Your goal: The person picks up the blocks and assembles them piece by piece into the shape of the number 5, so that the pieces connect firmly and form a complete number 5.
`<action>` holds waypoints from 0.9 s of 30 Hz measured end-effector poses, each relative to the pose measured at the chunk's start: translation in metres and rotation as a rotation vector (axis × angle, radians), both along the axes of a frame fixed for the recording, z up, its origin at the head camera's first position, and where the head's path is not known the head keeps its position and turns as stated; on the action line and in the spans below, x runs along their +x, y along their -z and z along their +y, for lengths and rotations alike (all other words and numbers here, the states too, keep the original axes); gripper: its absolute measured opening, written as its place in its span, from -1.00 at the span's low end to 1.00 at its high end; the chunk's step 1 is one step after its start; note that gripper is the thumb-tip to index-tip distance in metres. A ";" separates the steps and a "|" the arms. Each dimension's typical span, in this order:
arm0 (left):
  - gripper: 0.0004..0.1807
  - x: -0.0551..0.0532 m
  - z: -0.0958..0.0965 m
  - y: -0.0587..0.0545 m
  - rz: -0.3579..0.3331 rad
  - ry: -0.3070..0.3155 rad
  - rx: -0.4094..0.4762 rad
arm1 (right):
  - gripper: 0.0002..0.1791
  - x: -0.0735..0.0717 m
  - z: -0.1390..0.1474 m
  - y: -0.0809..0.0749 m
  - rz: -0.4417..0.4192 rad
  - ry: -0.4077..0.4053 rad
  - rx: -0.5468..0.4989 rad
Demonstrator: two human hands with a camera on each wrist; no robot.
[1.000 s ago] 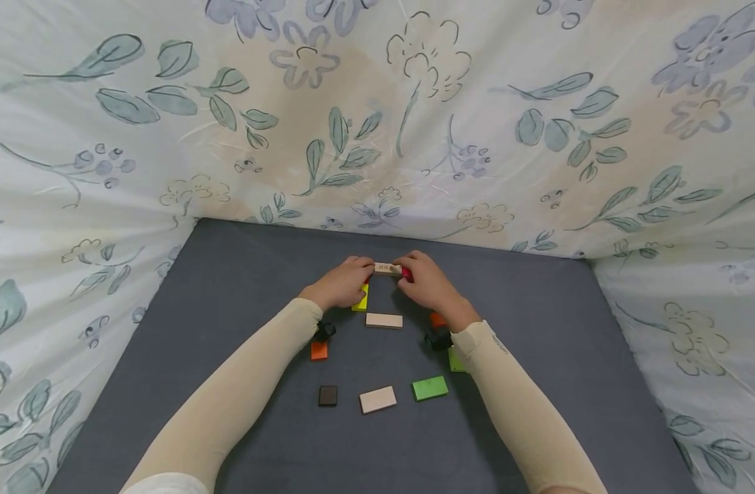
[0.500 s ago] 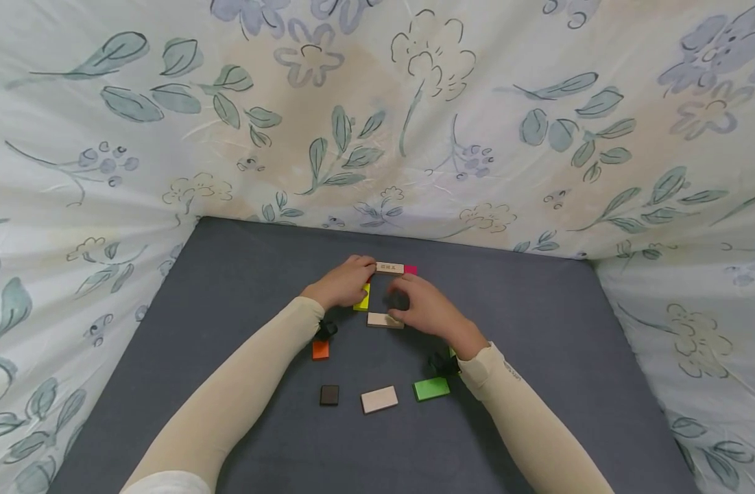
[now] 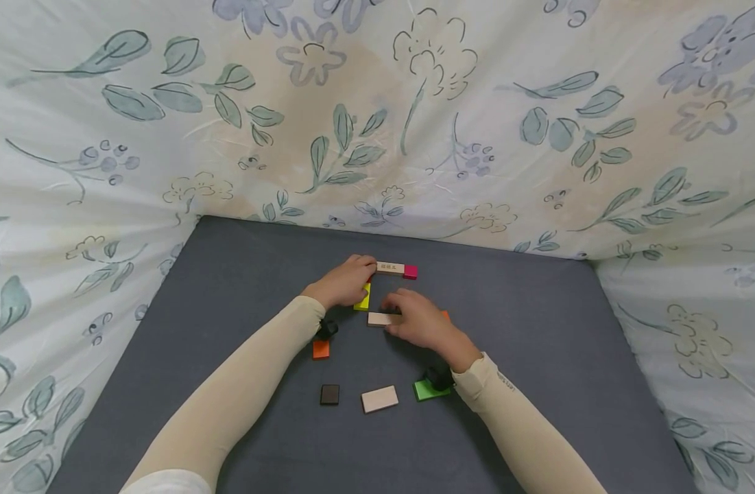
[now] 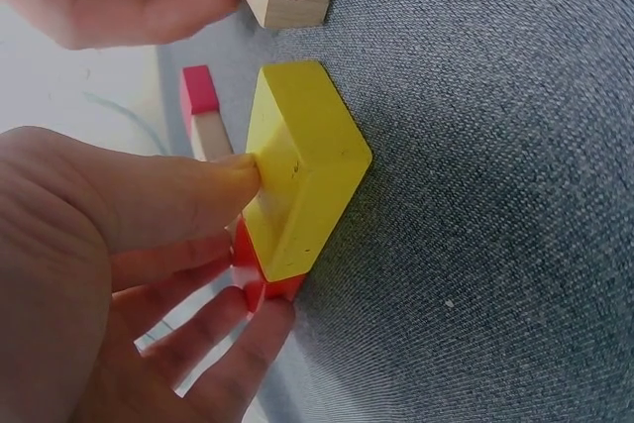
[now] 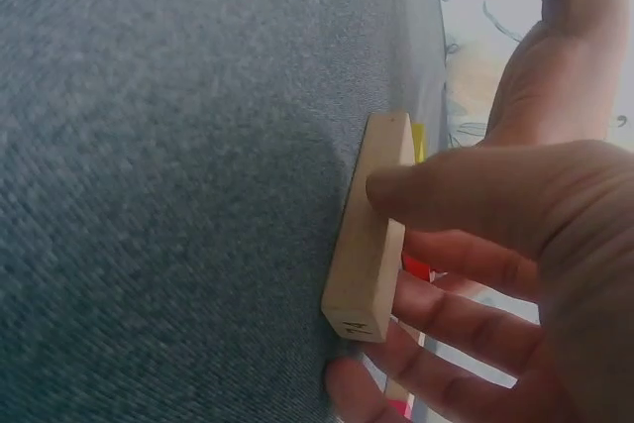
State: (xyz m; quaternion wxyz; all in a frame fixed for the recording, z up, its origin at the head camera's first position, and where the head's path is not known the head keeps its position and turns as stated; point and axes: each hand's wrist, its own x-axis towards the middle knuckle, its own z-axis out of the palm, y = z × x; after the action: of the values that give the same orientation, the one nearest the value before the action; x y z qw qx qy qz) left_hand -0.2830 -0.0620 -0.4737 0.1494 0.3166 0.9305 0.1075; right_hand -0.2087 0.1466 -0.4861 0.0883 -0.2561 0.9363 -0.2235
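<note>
The left hand [image 3: 346,283] grips the yellow block [image 4: 322,160] with its thumb and the red block [image 4: 248,263] with its fingers, apparently to steady their join on the counter [image 3: 513,309], while the right hand [image 3: 422,321] pinches the wooden block [image 5: 365,240] numbered 74 by its long sides nearby.

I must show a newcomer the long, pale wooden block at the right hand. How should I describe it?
On the dark grey cloth surface, find the person's right hand. Its thumb rests on a pale wooden block, nearer the person than the glossy yellow block. Among pale wooden blocks, only this one has that hand on it; its end reads 74.
</note>
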 end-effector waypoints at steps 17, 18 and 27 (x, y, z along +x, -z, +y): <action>-0.33 -0.002 0.001 -0.001 -0.001 -0.005 0.010 | -0.77 -0.009 0.000 -0.002 0.021 -0.018 -0.019; -0.33 -0.002 0.001 -0.001 -0.003 -0.005 0.011 | -0.77 -0.011 0.000 -0.002 0.021 -0.016 -0.018; -0.34 -0.004 0.004 0.000 -0.003 -0.013 0.018 | -0.77 -0.027 0.001 -0.001 0.008 -0.002 -0.011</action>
State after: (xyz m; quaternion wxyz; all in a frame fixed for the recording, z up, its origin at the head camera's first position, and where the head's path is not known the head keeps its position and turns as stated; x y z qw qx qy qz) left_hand -0.2870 -0.0584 -0.4739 0.1473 0.3116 0.9314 0.1172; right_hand -0.2357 0.1472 -0.4851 0.0833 -0.2585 0.9351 -0.2277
